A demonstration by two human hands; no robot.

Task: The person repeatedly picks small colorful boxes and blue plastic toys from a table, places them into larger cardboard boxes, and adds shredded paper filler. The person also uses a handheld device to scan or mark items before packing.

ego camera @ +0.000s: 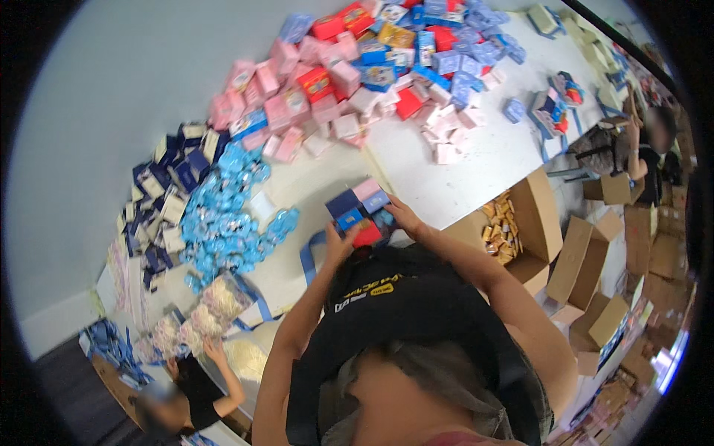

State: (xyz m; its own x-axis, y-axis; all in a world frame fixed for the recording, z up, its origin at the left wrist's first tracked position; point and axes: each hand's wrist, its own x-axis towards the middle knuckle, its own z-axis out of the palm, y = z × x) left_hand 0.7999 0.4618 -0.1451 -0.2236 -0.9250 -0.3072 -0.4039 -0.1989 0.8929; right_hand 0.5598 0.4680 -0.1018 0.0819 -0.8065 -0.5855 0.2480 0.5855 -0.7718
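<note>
My left hand (pixel 340 243) and my right hand (pixel 405 216) grip opposite sides of a compact set of small boxes (pixel 357 205) in front of my body. Navy, pink, lilac, bright blue and red boxes make up the set, with a light-blue packet (pixel 383 218) near my right fingers. Whether an outer container surrounds them, I cannot tell. Left of the set, a blue ribbon strap (pixel 308 259) lies at the table edge. Farther left spreads a pile of light-blue packets (pixel 220 217), near a small white piece (pixel 262 204).
Pink, red and blue boxes (pixel 334 78) heap across the white table (pixel 424 184); navy-and-cream boxes (pixel 162 184) lie left. Filled strapped boxes (pixel 549 114) stand right. An open carton (pixel 535 223) holds gold packets (pixel 500 226). Co-workers (pixel 198 384) are at lower left and far right.
</note>
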